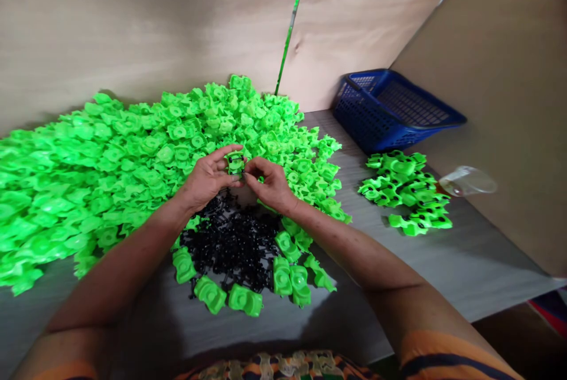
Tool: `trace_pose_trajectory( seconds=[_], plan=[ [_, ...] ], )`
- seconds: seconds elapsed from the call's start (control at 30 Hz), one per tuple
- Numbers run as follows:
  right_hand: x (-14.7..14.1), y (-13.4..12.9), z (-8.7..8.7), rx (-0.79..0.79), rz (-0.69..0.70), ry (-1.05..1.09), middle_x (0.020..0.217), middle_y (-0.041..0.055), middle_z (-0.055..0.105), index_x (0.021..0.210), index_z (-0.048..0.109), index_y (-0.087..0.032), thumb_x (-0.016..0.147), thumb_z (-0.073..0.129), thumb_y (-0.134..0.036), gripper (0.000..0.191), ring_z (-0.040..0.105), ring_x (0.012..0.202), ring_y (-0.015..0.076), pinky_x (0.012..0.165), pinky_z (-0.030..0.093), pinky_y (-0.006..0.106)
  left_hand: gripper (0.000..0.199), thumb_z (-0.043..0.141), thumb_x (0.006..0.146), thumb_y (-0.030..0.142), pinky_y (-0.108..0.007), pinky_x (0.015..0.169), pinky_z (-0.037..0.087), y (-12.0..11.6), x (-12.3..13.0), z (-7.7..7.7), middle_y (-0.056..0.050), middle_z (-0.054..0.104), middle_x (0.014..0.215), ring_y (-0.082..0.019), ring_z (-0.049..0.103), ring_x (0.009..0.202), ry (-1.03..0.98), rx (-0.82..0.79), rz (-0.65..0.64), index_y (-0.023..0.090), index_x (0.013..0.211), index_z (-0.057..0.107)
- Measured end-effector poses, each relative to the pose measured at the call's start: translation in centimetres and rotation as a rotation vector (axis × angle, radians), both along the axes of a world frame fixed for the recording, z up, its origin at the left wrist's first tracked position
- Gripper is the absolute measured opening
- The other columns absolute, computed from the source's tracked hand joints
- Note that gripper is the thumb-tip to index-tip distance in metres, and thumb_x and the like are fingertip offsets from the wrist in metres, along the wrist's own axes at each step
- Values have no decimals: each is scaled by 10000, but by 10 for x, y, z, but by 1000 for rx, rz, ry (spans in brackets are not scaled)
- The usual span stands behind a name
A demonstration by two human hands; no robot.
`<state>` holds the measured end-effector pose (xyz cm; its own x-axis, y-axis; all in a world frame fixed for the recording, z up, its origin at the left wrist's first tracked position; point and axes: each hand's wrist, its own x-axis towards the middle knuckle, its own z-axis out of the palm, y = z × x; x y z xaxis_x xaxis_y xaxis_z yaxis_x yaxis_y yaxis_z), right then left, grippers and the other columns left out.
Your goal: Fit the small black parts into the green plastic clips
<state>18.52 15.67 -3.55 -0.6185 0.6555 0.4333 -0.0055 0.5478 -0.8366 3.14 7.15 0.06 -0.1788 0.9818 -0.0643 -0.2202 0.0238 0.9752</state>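
Between the thumb and fingers of my left hand [208, 179] is a small green plastic car body [235, 163], with black parts showing on it. My right hand [269, 184] meets it from the right, its thumb and index finger pinched at the piece's lower right edge; whatever those fingertips grip is too small to make out. Just below both hands lies a dark heap of black wheel-and-axle pieces [233, 241]. A large pile of green car bodies [133, 161] spreads behind and to the left, and several loose ones ring the black heap.
On the right, green bodies with black wheels [405, 188] form a small group. Behind them a blue plastic basket [376, 111] leans by the wall. A clear plastic cup [472, 181] lies on its side at the right wall. A thin green-stained stick [289, 40] stands against the back wall.
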Motion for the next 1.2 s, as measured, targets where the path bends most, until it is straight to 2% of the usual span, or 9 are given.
trace_pose_trajectory(
  seconds=[0.2, 0.4, 0.53, 0.67, 0.8, 0.9, 0.97, 1.1, 1.2],
  plan=[
    [3, -1, 4, 101, 45, 0, 685, -32, 499, 750, 476, -229, 880, 518, -270, 143, 468, 646, 126, 686, 420, 272, 815, 873, 540, 83, -256, 727, 652, -1, 1, 2, 9, 742, 918, -131, 702, 765, -7, -9, 15, 197, 1328, 699],
    [3, -3, 4, 193, -11, -79, 694, -25, 495, 745, 443, -231, 897, 501, -205, 164, 458, 663, 131, 686, 397, 264, 787, 860, 547, 77, -259, 720, 658, 0, 2, 2, 56, 657, 764, -112, 663, 694, -5, 9, -1, 200, 1310, 710],
    [4, -2, 7, 214, 12, -89, 682, -31, 467, 748, 430, -234, 896, 486, -177, 168, 441, 661, 132, 681, 378, 265, 747, 864, 559, 78, -266, 718, 665, -1, 3, 2, 80, 589, 700, -91, 622, 640, -10, 19, 10, 212, 1281, 727],
    [6, -1, 10, 216, 39, -94, 691, -35, 468, 769, 443, -233, 914, 487, -197, 156, 442, 670, 129, 679, 376, 264, 732, 877, 587, 86, -273, 734, 668, -2, 3, 1, 68, 623, 748, -81, 616, 635, 9, 43, 13, 224, 1289, 726],
    [7, 4, 12, 45, 36, -82, 696, -47, 511, 822, 489, -227, 889, 587, -269, 126, 461, 650, 120, 649, 386, 255, 739, 894, 595, 132, -273, 743, 664, 0, 2, 2, -17, 752, 994, -144, 715, 800, -10, 29, 29, 210, 1302, 696],
    [8, 10, 16, -108, 32, -61, 726, -47, 563, 895, 558, -212, 827, 701, -351, 211, 498, 668, 120, 646, 404, 254, 754, 890, 596, 150, -292, 761, 670, 0, 3, 4, -64, 755, 1182, -177, 735, 897, 15, 46, 43, 208, 1318, 677],
    [8, 12, 19, -162, 68, -61, 726, -41, 573, 872, 594, -199, 803, 728, -386, 240, 507, 682, 121, 654, 413, 258, 772, 868, 589, 128, -290, 767, 667, 0, 5, 4, -64, 746, 1223, -170, 733, 883, 52, 52, 37, 216, 1332, 675],
    [8, 9, 23, -280, 171, -47, 695, -38, 576, 747, 594, -192, 797, 731, -432, 281, 509, 679, 112, 655, 427, 258, 779, 820, 609, 96, -275, 746, 658, -3, 7, 2, -64, 717, 1305, -105, 707, 721, 119, 42, 20, 238, 1363, 681],
    [8, 7, 22, -423, 193, 27, 732, -33, 616, 796, 624, -190, 761, 788, -457, 315, 538, 680, 108, 654, 458, 258, 788, 827, 639, 124, -303, 731, 677, -5, 8, 4, -84, 661, 1406, -86, 692, 697, 91, 53, -20, 250, 1400, 668]
  ],
)
